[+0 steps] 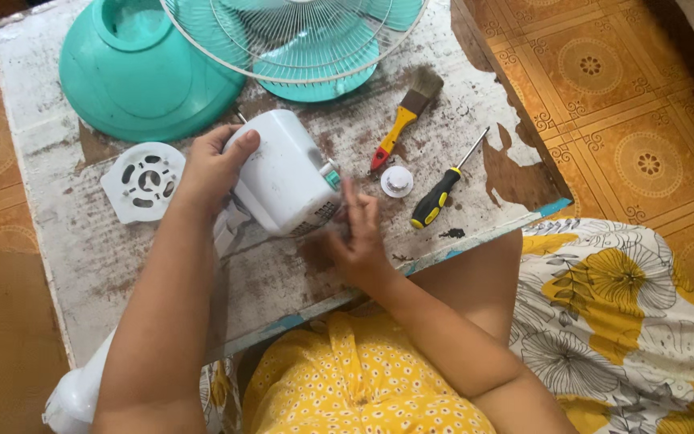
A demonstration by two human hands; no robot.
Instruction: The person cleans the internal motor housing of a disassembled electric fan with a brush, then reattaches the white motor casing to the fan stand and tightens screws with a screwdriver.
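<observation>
Head view. White fan motor housing (283,173) lay on the worn tabletop (66,241), long axis slanting toward the lower right. Left hand (210,169) gripped its upper-left end; right hand (357,237), fingers loosely raised and holding nothing, touched the vented lower-right end. Nearby lay a screwdriver (437,193), paintbrush (403,119) and white cap (397,182). No containers.

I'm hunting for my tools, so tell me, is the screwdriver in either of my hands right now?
No, the screwdriver lies on the table right of the small white cap, apart from both hands.
</observation>
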